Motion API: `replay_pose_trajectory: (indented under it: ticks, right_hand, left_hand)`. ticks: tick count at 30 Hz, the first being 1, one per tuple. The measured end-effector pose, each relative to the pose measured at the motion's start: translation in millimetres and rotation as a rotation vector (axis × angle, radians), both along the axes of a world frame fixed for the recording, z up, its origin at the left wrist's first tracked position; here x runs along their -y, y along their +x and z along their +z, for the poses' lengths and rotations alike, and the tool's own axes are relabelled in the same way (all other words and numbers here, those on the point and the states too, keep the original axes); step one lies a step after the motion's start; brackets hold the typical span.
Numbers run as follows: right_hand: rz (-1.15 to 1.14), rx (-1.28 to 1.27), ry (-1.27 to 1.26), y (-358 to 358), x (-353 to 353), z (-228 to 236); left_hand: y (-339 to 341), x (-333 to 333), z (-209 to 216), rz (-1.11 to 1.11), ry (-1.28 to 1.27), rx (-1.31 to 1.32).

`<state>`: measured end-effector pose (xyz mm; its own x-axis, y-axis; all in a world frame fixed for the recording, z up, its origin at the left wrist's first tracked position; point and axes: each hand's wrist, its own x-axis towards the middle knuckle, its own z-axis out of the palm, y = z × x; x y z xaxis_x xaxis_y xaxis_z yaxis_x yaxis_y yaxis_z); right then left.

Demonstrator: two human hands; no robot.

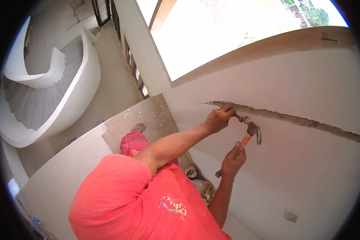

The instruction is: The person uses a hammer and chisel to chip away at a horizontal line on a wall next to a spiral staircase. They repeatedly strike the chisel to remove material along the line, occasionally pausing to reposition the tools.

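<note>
Up against the pale wall (292,80), my left hand (220,119) is closed around a metal chisel (237,116). Its tip end lies by the left part of a long rough groove (276,115), which runs across the wall below the window opening. In my right hand (233,162), lower down, is a claw hammer (246,141) with an orange-brown handle. The hammer's head is at the chisel's back end, its curved claw pointing away to the right; whether the two touch I cannot tell. My fingers partly hide the chisel.
Underfoot is a board platform (84,146) scattered with pale chips, its curved edge dropping off on the left. Far below stands a white spiral staircase (90,86). A tape roll (191,173) and crumpled paper lie near the wall's foot. A wall box (291,217) sits lower right.
</note>
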<state>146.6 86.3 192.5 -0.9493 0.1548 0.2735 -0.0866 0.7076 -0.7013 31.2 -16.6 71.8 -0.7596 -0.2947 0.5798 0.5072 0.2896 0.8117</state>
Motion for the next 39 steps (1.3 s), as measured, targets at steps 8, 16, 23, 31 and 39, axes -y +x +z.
replay_pose_trajectory:
  ticks: [8, 16, 23, 31, 39]
  right_hand:
    - [0.037, 0.071, 0.014, 1.1, -9.8, -17.5]
    - [-0.058, 0.145, -0.299, 47.0, -8.4, -0.5]
    - [0.03, 0.092, -0.458, 62.6, -12.6, 20.6]
    - [0.239, -0.04, -0.21, 34.1, -4.3, 98.0]
    - [0.295, -0.071, 0.085, 8.1, 13.6, 122.9]
  left_hand:
    - [0.9, -1.5, -3.7, -0.002, -0.018, 0.028]
    - [28.7, 39.2, -33.8, -0.225, -0.151, -0.15]
    - [12.7, 78.6, 18.7, -0.278, 0.329, -0.004]
    - [-8.8, 82.2, 53.2, -0.355, -0.018, 0.0]
    - [-25.6, 78.8, 58.3, -0.6, -0.207, -0.01]
